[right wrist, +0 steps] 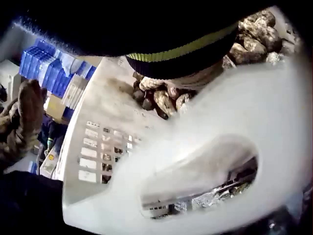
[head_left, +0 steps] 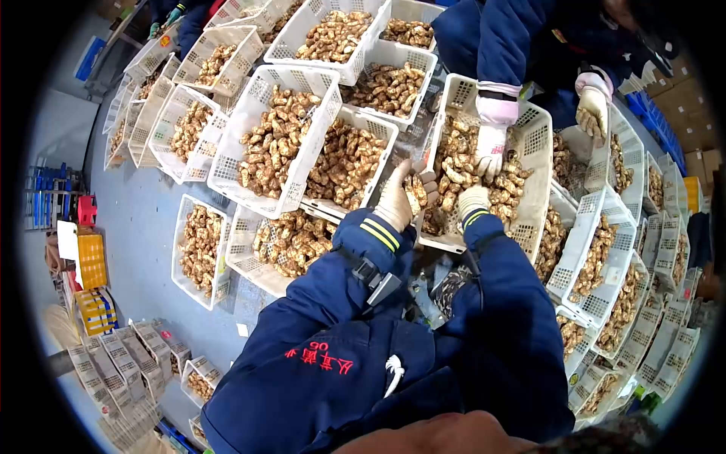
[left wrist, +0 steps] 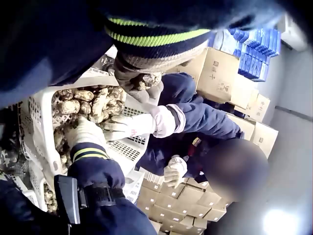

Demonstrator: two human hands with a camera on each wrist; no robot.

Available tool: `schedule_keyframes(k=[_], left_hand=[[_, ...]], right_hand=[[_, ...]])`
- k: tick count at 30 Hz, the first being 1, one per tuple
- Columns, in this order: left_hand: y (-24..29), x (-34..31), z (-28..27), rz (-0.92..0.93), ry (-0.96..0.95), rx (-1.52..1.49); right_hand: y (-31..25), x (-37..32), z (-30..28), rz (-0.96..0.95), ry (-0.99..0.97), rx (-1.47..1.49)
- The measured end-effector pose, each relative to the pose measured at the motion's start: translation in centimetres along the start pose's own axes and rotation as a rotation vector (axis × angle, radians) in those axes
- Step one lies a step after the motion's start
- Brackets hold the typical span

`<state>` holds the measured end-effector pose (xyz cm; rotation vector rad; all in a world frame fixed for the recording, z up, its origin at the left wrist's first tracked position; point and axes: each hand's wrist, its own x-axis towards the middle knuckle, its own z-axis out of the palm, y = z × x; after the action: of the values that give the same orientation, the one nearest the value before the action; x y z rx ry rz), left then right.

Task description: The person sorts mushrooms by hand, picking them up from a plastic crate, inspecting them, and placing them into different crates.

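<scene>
Left hand (head_left: 395,200): gloved, raised over the near left corner of the white basket (head_left: 537,140). The fingers are curled round a handful of brown lumps (head_left: 414,191). The left wrist view confirms the lumps gripped in the glove just below the striped cuff.

Right hand (head_left: 473,201): gloved, lowered into the same basket at its near edge, resting on the heap of lumps. The fingertips are buried among them, so it cannot be determined whether they are spread or closed on anything. In the right wrist view the cuff and the basket wall hide the hand.

The basket is filled with lumps and sits directly ahead of the person, between the two blue sleeves.

A second person's gloved hand (head_left: 490,151) reaches into the basket from the far side, palm down on the heap, just beyond the right hand and apart from it. That person's other hand (head_left: 592,113) holds more lumps above a basket to the right.

Surroundings: many similar baskets (head_left: 227,166) of lumps, standing edge to edge and partly stacked on a grey floor (head_left: 144,227). Cardboard boxes (left wrist: 220,73) are stacked behind the second person.
</scene>
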<state>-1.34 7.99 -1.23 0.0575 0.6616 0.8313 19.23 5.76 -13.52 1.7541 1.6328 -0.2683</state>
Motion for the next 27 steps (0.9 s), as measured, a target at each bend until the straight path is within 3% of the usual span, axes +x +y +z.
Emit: schedule_keyframes(k=[4, 9, 10, 13, 14, 16, 20, 21, 22, 24, 27], left_hand=[[-0.3, 1.2, -1.5, -0.009, -0.081, -0.081], [-0.2, 0.8, -1.3, -0.003, -0.042, -0.066], [-0.2, 0.8, -1.2, -0.007, -0.041, -0.062], [-0.3, 0.8, -1.2, 0.013, -0.008, -0.035], [-0.3, 0.8, -1.2, 0.016, 0.007, -0.020], [-0.4, 0.8, -1.1, 0.001, -0.012, -0.014], [-0.3, 0.4, -0.5, -0.033, -0.006, 0.041], [-0.3, 0.1, 0.0, -0.040, 0.012, 0.073], [-0.3, -0.2, 0.3, -0.046, 0.032, 0.104], [-0.3, -0.9, 0.9, -0.084, -0.041, 0.094], [-0.6, -0.4, -0.1, -0.155, -0.222, 0.066]], right_hand=[[1.3, 3.6, 5.1, 0.014, 0.066, 0.032], [1.5, 2.3, 3.0, 0.001, 0.063, 0.128], [2.1, 0.1, 2.2, -0.131, 0.161, -0.063], [3.3, -0.4, 1.0, -0.234, 0.155, -0.057], [4.0, -0.4, 0.7, -0.201, 0.035, 0.017], [5.5, -1.6, -0.6, -0.106, 0.077, 0.311], [7.7, -0.4, 3.1, -0.128, 0.613, 1.189], [7.7, -3.2, -0.4, -0.150, 0.671, 1.234], [7.2, -5.4, -3.3, -0.220, 0.691, 1.424], [6.0, -9.1, -7.6, -0.379, 0.868, 1.307], [4.4, -12.2, -11.4, -0.751, 0.816, 1.019]])
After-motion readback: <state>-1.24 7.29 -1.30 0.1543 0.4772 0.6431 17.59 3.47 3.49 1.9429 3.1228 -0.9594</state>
